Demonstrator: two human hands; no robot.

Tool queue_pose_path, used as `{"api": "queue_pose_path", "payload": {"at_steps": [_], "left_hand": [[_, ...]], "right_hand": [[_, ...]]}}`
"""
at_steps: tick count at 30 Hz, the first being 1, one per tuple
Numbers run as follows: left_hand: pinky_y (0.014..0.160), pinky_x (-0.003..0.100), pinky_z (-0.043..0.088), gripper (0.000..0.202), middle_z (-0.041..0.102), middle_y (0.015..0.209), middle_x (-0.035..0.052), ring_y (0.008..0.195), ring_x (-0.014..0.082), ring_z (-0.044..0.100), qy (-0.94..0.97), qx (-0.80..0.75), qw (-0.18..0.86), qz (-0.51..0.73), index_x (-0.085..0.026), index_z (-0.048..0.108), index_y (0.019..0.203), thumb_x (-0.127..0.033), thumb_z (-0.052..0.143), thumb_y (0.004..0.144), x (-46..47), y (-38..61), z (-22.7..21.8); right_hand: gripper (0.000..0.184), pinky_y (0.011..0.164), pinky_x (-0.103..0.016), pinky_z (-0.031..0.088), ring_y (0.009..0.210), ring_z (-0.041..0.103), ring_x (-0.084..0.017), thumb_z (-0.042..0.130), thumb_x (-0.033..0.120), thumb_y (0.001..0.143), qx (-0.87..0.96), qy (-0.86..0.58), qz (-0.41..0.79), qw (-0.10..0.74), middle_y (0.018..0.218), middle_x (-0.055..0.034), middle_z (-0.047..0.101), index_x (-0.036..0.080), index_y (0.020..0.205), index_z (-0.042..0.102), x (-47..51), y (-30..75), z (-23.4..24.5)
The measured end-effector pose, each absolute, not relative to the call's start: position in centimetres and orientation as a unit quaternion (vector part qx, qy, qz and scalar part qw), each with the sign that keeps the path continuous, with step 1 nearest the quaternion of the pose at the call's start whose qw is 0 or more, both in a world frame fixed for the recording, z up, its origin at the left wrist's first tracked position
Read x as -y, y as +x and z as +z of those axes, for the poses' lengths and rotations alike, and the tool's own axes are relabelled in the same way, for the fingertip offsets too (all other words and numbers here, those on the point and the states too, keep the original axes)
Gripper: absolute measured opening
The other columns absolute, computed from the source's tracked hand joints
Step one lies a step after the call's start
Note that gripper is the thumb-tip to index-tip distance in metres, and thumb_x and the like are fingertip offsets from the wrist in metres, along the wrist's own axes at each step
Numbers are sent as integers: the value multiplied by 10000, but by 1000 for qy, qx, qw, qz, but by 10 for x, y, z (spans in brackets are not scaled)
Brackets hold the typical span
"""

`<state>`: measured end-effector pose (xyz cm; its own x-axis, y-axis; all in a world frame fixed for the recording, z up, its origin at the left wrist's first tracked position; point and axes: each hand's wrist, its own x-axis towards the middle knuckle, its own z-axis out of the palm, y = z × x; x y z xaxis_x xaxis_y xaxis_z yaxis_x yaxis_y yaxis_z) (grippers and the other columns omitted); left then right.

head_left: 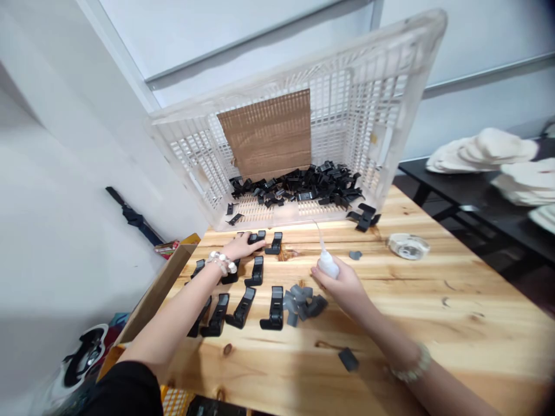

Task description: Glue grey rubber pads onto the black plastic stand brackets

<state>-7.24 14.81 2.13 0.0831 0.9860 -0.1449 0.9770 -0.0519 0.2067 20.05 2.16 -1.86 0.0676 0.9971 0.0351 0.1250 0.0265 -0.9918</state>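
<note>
My right hand (344, 283) is wrapped round a small white squeeze bottle (328, 265) with a long thin nozzle pointing up and away. At the back of the rows, my left hand (241, 245) has thumb and fingers closed about a black plastic bracket (254, 238), partly hidden by the hand. Beside it stands another black bracket (273, 243). Several more lie in rows nearer me, among them a front bracket (273, 310) with a grey strip on its top end. A pile of small grey pads (300, 303) lies between my hands.
A white plastic crate (277, 218) lies on its side at the back of the wooden table (468, 341), with loose black parts (303, 185) and a cardboard sheet (273, 133) inside. A tape roll (408, 247) sits at right; a single grey pad (348, 359) lies near me.
</note>
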Motion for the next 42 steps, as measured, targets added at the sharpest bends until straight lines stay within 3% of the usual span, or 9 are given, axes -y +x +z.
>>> {"api": "queue_pose_path", "payload": {"at_steps": [3, 9, 12, 18, 22, 27, 32, 39, 42], "left_hand": [[963, 389, 436, 964, 515, 1398, 190, 1222, 362, 555, 733, -669, 127, -5, -200, 450, 1372, -869, 441, 678, -155, -47, 14], [976, 380, 427, 935, 488, 1387, 181, 1208, 348, 559, 745, -656, 122, -27, -218, 465, 1361, -861, 434, 682, -165, -24, 20], [999, 395, 411, 968, 465, 1403, 173, 1276, 372, 484, 752, -648, 116, -31, -220, 476, 1354, -885, 436, 652, -165, -19, 22], [1011, 592, 345, 1016, 383, 1476, 180, 1325, 463, 346, 755, -653, 60, -3, -249, 394, 1410, -908, 404, 638, -152, 0, 10], [978, 616, 359, 880, 456, 1405, 175, 1254, 441, 424, 757, -652, 43, 10, -252, 430, 1389, -822, 426, 717, -150, 6, 6], [975, 469, 411, 620, 566, 1273, 123, 1183, 360, 508, 768, -638, 49, 17, -243, 607, 1206, -680, 486, 784, -159, 2, 9], [1003, 384, 403, 552, 597, 1263, 87, 1200, 325, 497, 776, -628, 52, 21, -228, 677, 1094, -660, 508, 796, -160, -8, 11], [965, 528, 409, 428, 557, 1348, 91, 1257, 382, 406, 779, -626, 24, 27, -260, 660, 1142, -520, 560, 818, -146, 4, 10], [947, 560, 416, 454, 582, 1298, 101, 1228, 386, 432, 779, -626, 24, 28, -280, 643, 1176, -556, 563, 825, -149, 11, 10]], "right_hand": [[281, 546, -270, 367, 577, 459, -140, 653, 437, 728, 513, -545, 435, 500, 622, 14, 524, 186, 746, 529, -27, 204, -26], [294, 546, -270, 375, 572, 456, -139, 640, 454, 738, 504, -550, 424, 514, 598, 22, 512, 184, 769, 526, -34, 212, -30], [289, 551, -271, 369, 577, 450, -137, 637, 450, 750, 505, -548, 425, 513, 606, 23, 506, 189, 756, 512, -33, 213, -27], [287, 556, -267, 355, 586, 440, -133, 650, 439, 758, 512, -544, 434, 503, 625, 26, 505, 189, 755, 509, -29, 211, -26], [292, 560, -268, 355, 585, 437, -131, 640, 449, 773, 516, -548, 438, 491, 637, 24, 500, 189, 762, 508, -26, 209, -24], [279, 577, -274, 364, 609, 441, -143, 628, 450, 767, 543, -560, 428, 457, 664, 17, 502, 191, 771, 525, -22, 205, -18], [267, 576, -274, 361, 611, 443, -154, 628, 447, 750, 556, -558, 426, 445, 662, 12, 508, 197, 770, 534, -22, 204, -16], [268, 557, -267, 360, 609, 448, -150, 638, 434, 744, 557, -561, 402, 463, 643, 10, 511, 191, 733, 527, -25, 206, -22], [271, 541, -266, 358, 576, 441, -142, 644, 434, 735, 553, -564, 393, 471, 614, 14, 510, 189, 720, 530, -27, 208, -23]]}}
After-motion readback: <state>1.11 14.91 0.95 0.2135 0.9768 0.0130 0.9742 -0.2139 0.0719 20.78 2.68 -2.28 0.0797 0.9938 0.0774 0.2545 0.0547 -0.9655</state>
